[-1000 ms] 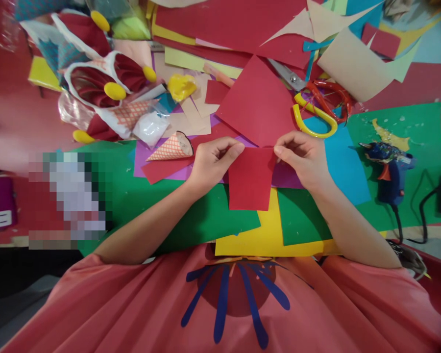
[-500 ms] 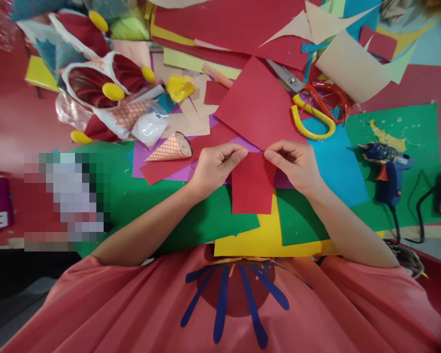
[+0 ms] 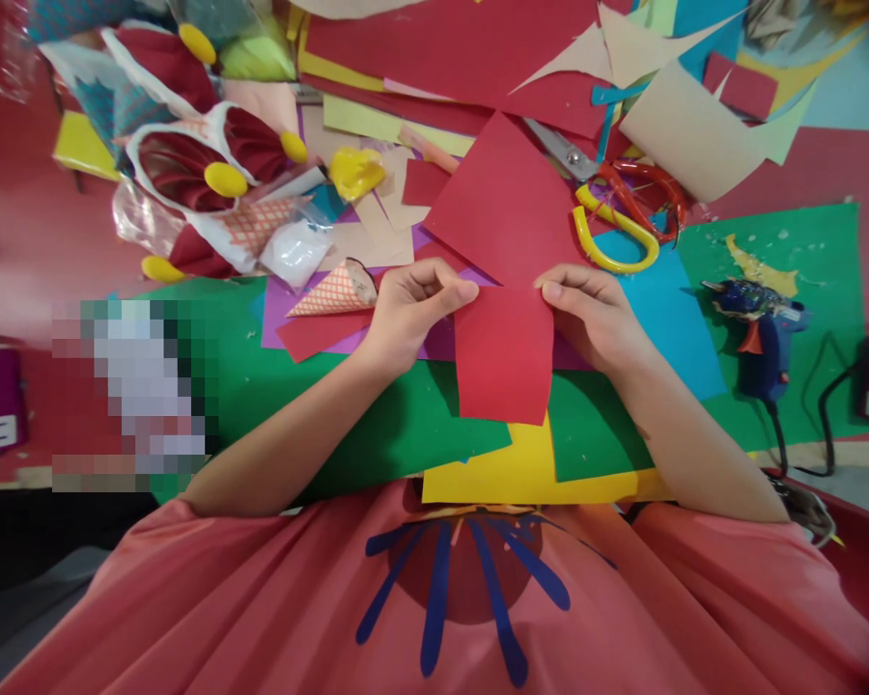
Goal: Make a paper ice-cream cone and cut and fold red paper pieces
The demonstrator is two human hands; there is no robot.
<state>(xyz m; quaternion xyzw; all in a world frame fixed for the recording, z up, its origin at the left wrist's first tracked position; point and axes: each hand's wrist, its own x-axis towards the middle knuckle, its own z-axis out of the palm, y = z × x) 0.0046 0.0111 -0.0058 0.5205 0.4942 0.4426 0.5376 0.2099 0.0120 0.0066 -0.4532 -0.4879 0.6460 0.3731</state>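
Observation:
Between both hands hangs a small red sheet of paper (image 3: 505, 357), its lower edge toward me. My left hand (image 3: 418, 314) pinches its upper left corner between thumb and fingers. At the upper right corner, my right hand (image 3: 586, 311) holds it in the same kind of pinch. Just beyond lies a larger red paper piece (image 3: 503, 203) with a pointed top. A small cone (image 3: 333, 290) with an orange lattice pattern rests left of my left hand. Scissors (image 3: 615, 203) with yellow and red handles lie beyond my right hand.
A blue glue gun (image 3: 768, 338) with a cord lies on green sheet (image 3: 832, 280) at the right. Decorated cones with yellow discs (image 3: 224, 180) crowd the upper left. Coloured paper scraps cover the back, and a yellow sheet (image 3: 478, 483) lies near my shirt.
My hands have moved apart, from near the middle of the red sheet's upper edge to its corners. The sheet now faces the camera more and looks wider and brighter.

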